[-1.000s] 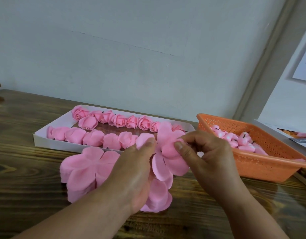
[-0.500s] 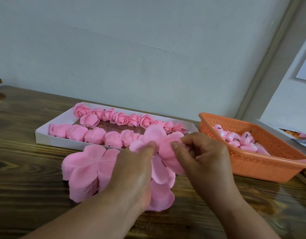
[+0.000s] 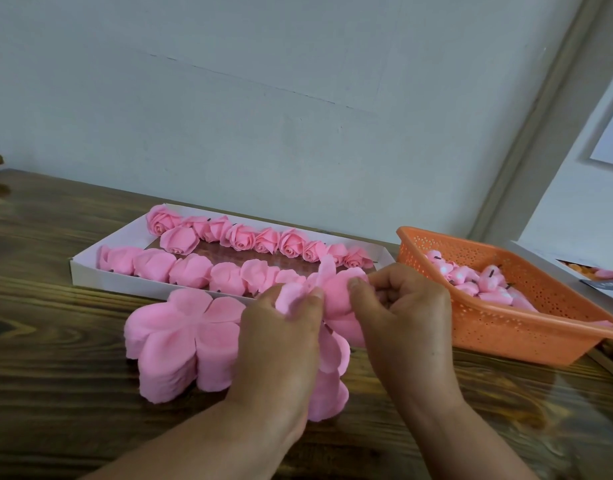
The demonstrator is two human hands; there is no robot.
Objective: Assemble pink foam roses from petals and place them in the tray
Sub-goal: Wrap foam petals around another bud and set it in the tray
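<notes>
Both hands hold one half-formed pink foam rose (image 3: 334, 292) just above the table, in front of the tray. My left hand (image 3: 281, 337) pinches its petals from the left with thumb and fingers. My right hand (image 3: 402, 306) curls round it from the right, thumb pressed on a petal. Loose petals of the same piece hang below my hands. A thick stack of flat pink petal sheets (image 3: 184, 341) lies to the left of my left hand. The white tray (image 3: 90, 271) behind holds two rows of finished pink roses (image 3: 242, 237).
An orange perforated basket (image 3: 506, 327) with several small pink rose buds stands at the right, close to my right hand. Papers lie at the far right edge. The wooden table (image 3: 56, 393) runs back to a pale wall.
The petals that stood spread out have been folded in round the rose's centre. Both hands have closed in tighter on it.
</notes>
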